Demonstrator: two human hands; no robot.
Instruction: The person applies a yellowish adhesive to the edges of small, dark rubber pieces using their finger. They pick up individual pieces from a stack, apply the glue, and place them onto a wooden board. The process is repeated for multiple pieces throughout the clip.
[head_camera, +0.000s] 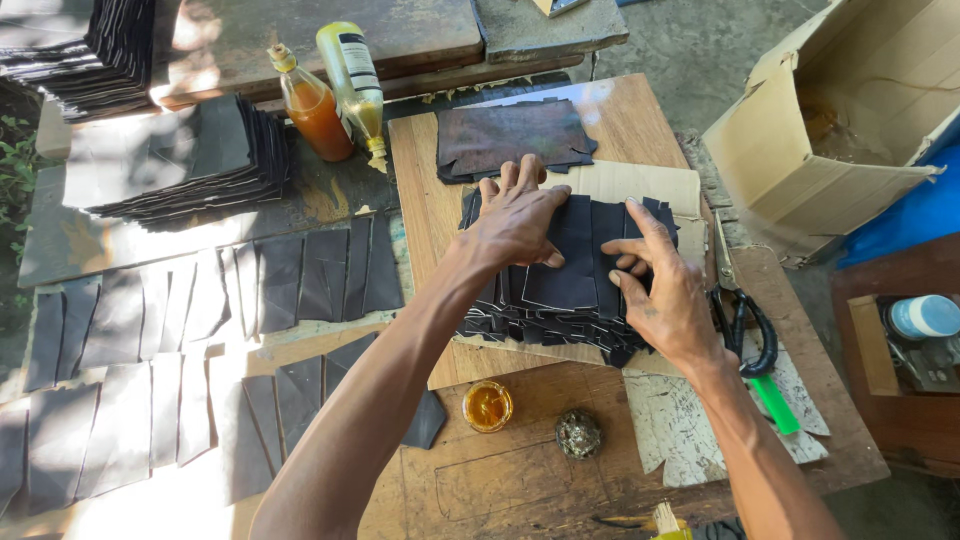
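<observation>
Both hands, left hand (518, 222) and right hand (668, 290), are pressing flat, unclenched fingers onto a floppy, light stack of dark leather pieces (565, 275), best gripped by its edges mid-desk.

Cardboard box (830, 120): I saw it at the upper right, off the tabletop's far corner, plain brown, lying open with its flaps spread toward me.
Pale bottle (352, 75): it lay tipped at the top centre, yellowish plastic with a nozzle pointing down toward the tabletop.
Bottle label (358, 58): a white rectangular strip with dark print ran along the pale bottle's side; I could not read it.
Orange bottle (312, 108): it stood just left of the pale bottle, touching it, holding amber liquid, with no label I could see.
Round container (925, 316): at the right edge, it was white with a light blue band.
</observation>
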